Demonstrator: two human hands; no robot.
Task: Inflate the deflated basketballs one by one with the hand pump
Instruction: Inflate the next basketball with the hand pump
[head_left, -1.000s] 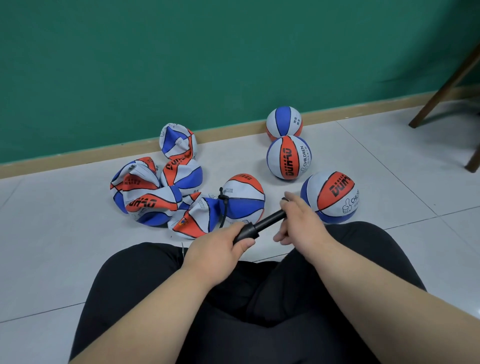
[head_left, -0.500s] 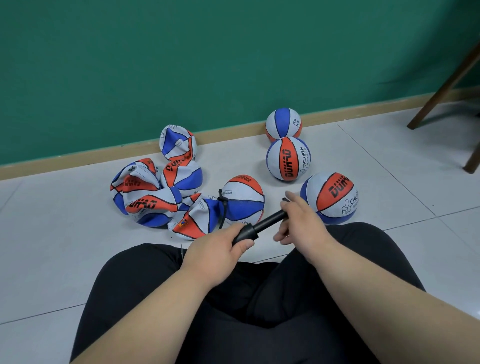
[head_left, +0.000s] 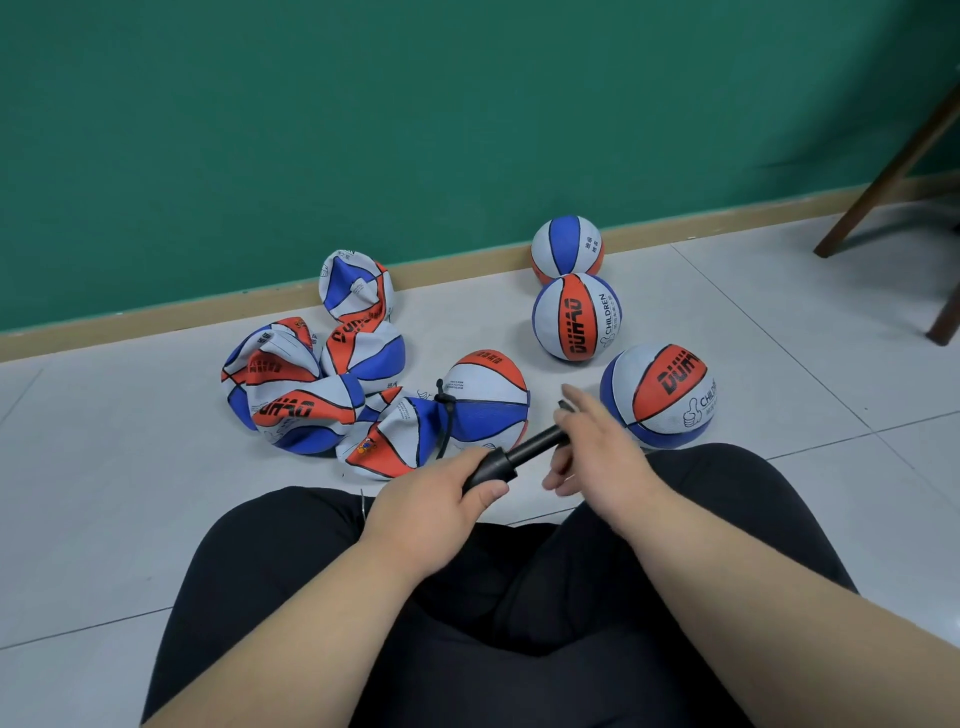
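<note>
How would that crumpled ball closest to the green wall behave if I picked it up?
The crumpled ball would probably flop and fold in the hand, since its panels are caved in and creased. Nudged, it likely slides rather than rolls, as it sits slumped on the floor. It looks light, being mostly airless.

Near end of the hand pump (head_left: 524, 449) buried in my left grip (head_left: 426, 499), far end lost behind my right grip (head_left: 597, 452), its fingertips (head_left: 570, 393) smeared by blur, wooden legs (head_left: 893, 166) cut at the right edge, small print on the nearest ball (head_left: 660, 395) unreadable.
</note>
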